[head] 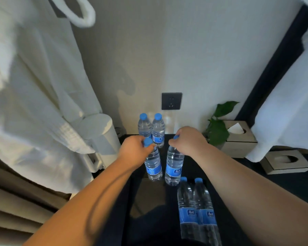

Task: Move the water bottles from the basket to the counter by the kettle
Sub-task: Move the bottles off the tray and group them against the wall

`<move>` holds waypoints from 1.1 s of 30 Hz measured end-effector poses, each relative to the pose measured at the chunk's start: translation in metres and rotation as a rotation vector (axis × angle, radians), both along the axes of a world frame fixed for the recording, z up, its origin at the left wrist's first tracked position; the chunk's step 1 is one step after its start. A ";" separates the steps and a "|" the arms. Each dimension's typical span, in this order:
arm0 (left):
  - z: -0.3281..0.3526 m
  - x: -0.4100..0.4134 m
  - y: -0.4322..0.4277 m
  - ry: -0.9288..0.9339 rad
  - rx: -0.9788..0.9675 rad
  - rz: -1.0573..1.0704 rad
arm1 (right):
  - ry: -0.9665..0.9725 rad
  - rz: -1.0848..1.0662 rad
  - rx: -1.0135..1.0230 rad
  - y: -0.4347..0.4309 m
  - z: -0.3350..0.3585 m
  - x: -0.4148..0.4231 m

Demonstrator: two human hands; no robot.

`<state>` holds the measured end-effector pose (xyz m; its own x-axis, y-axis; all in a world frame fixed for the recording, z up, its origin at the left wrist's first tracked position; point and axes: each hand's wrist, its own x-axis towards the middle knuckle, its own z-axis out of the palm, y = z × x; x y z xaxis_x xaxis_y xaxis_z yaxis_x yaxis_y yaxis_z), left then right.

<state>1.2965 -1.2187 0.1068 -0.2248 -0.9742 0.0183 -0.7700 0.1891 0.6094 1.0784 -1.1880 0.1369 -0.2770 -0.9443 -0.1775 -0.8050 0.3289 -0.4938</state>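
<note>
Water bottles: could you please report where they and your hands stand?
Left hand grips left bottle at its cap; right hand grips right bottle likewise. Back pair standing beside the kettle. Near pair untouched; nothing in the way.

One wide head-worn view looks forward and down, close over the dark counter (194,167), facing the wall (185,59).

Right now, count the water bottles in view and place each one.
6. By the wall: rear left bottle, rear right bottle. The left hand grips the left-held bottle, the right hand the right-held bottle. Closest: near left bottle, near right bottle. Others may be hidden.
</note>
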 end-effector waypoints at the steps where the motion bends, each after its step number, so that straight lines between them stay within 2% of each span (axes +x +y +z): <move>1: 0.002 0.000 -0.004 -0.004 -0.005 0.000 | 0.011 -0.004 -0.018 -0.002 0.000 0.000; 12: 0.005 0.006 -0.042 -0.092 -0.074 0.092 | -0.058 -0.054 -0.157 -0.031 -0.018 -0.006; 33: -0.025 0.011 -0.067 -0.090 -0.117 0.094 | 0.085 0.037 -0.156 -0.086 -0.042 -0.021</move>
<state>1.3080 -1.2859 0.0816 -0.1385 -0.9835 0.1167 -0.8381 0.1792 0.5153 1.0578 -1.2744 0.0950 -0.2491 -0.9685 -0.0054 -0.8561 0.2228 -0.4663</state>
